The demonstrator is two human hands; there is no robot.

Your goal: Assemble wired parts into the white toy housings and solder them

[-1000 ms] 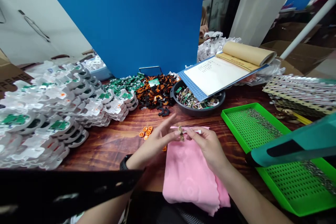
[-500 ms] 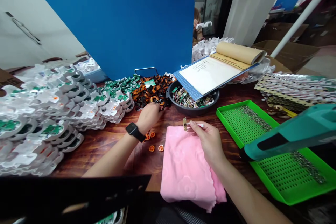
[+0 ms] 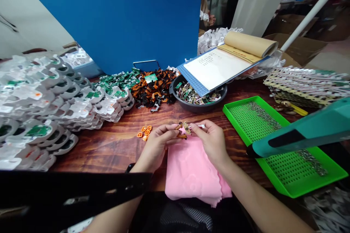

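Observation:
Above the folded pink cloth [image 3: 191, 174] my two hands are close together. My left hand [image 3: 161, 140] is closed on a small orange-and-black plastic part [image 3: 181, 135]. Between the thumb and fingers of my right hand [image 3: 212, 140] is a small circuit board [image 3: 186, 127] with a short wire and white connector [image 3: 201, 126]. Board and plastic part are side by side; whether they touch I cannot tell. Several small orange pieces [image 3: 143, 133] lie on the wooden table left of my left hand. Farther back is a heap of orange-and-black parts [image 3: 153, 87].
A dark bowl [image 3: 197, 108] of wired boards stands behind my hands, a clipboard [image 3: 216, 72] resting over it. At right are a green tray [image 3: 243, 131] of screws and a teal power tool [image 3: 306, 131]. White shells [image 3: 79, 113] are stacked left, before a blue panel [image 3: 115, 18].
My left hand has come back from the orange-and-black heap with a part, and is now beside my right hand over the cloth. My right hand still holds the board.

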